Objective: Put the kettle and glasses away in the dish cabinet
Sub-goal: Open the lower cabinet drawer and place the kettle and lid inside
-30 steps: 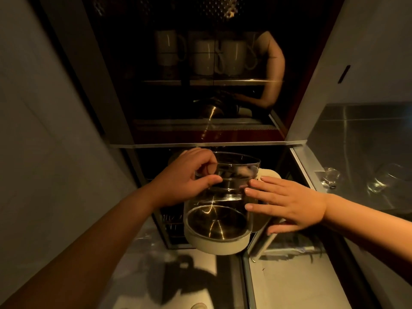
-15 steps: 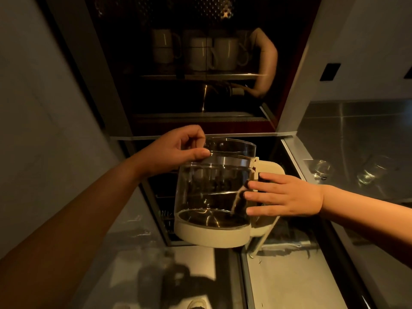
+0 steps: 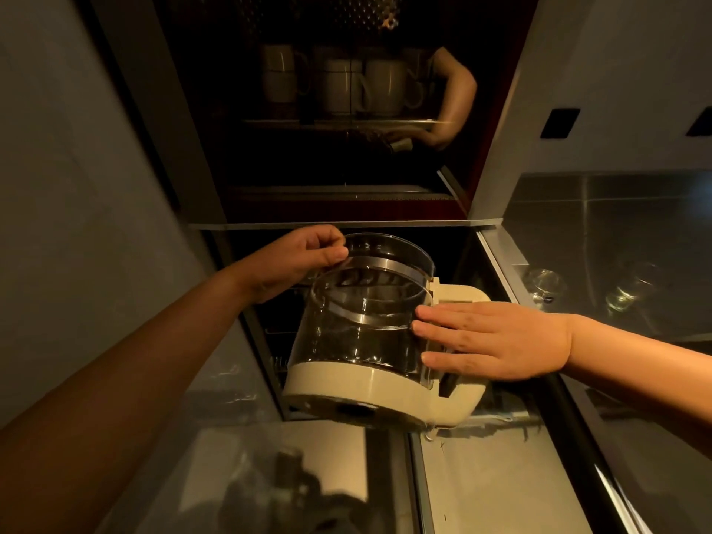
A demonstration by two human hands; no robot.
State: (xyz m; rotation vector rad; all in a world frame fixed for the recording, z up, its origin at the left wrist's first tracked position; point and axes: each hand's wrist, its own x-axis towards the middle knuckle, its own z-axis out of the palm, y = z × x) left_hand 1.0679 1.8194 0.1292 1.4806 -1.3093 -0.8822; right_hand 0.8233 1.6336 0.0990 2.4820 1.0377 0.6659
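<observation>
Left hand (image 3: 296,260) pinches kettle (image 3: 366,333) rim, right hand (image 3: 497,341) flat on its handle side. Kettle airborne, tilted, mouth toward open cabinet (image 3: 346,210) dead ahead. Glasses (image 3: 547,283) wait on tabletop, right.

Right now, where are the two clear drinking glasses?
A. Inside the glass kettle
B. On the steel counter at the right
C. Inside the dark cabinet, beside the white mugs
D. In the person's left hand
B: the two clear drinking glasses stand on the steel counter at the right, apart from both hands.
</observation>
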